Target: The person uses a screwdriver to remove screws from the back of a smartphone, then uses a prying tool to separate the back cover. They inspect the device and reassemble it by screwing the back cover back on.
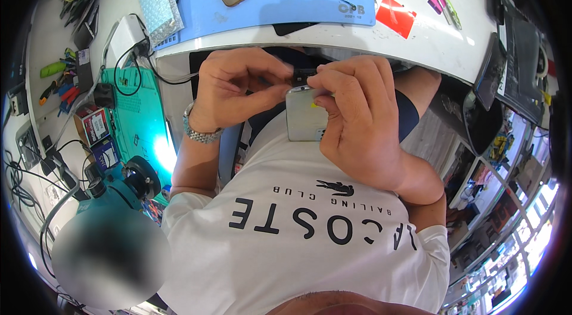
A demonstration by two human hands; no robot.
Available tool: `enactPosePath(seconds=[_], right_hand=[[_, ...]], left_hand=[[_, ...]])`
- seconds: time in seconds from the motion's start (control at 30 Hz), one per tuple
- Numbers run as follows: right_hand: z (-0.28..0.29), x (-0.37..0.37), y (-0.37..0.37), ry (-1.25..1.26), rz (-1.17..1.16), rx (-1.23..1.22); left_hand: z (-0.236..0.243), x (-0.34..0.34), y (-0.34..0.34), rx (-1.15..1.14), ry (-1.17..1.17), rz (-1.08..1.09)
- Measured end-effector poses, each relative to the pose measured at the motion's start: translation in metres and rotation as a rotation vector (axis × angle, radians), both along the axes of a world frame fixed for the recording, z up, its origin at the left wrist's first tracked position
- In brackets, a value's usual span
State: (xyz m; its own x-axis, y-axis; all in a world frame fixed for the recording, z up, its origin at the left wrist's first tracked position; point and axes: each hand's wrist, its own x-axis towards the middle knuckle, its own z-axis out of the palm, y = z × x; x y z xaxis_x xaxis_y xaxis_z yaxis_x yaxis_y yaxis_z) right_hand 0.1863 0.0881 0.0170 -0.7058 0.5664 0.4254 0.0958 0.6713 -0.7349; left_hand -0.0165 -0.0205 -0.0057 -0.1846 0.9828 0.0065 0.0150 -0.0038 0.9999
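Your left hand (238, 85) looks pinched closed on a small black part (304, 75); your right hand (363, 115) is wrapped around a silver phone (302, 124) before your shirt (310, 184). You seem to be working at the phone's edge; the next move likely needs steady fingertips. Beyond, the white table (429, 47), bearing a blue mat (298, 8), limits forward reach.
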Motion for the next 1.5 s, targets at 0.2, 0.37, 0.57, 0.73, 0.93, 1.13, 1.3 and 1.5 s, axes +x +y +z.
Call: enactPosePath(seconds=[0.2,0.37,0.57,0.73,0.93,1.13,1.3,1.5], right_hand=[[-0.003,-0.001,-0.002,-0.024,-0.011,0.026],[-0.002,-0.002,-0.002,-0.034,-0.017,0.033],[-0.001,-0.001,0.0,-0.056,0.007,0.011],[-0.008,0.0,0.002,-0.066,-0.012,0.109],[-0.005,0.0,0.0,-0.06,-0.01,0.06],[-0.002,0.0,0.0,-0.045,-0.002,0.063],[-0.002,-0.001,-0.001,-0.062,-0.001,0.064],[0.0,-0.001,-0.001,-0.054,0.003,0.062]], left_hand=[[-0.007,0.0,-0.002,-0.014,-0.046,0.007],[-0.007,0.003,-0.003,-0.049,-0.086,0.035],[-0.008,0.006,-0.004,-0.069,-0.023,0.077],[-0.015,0.002,-0.001,0.007,0.013,0.031],[-0.013,-0.003,0.0,0.036,0.029,-0.03],[-0.006,-0.002,0.0,-0.001,-0.011,-0.026],[-0.007,-0.002,0.001,0.013,-0.062,-0.02],[-0.011,-0.006,0.001,0.063,-0.12,-0.057]])
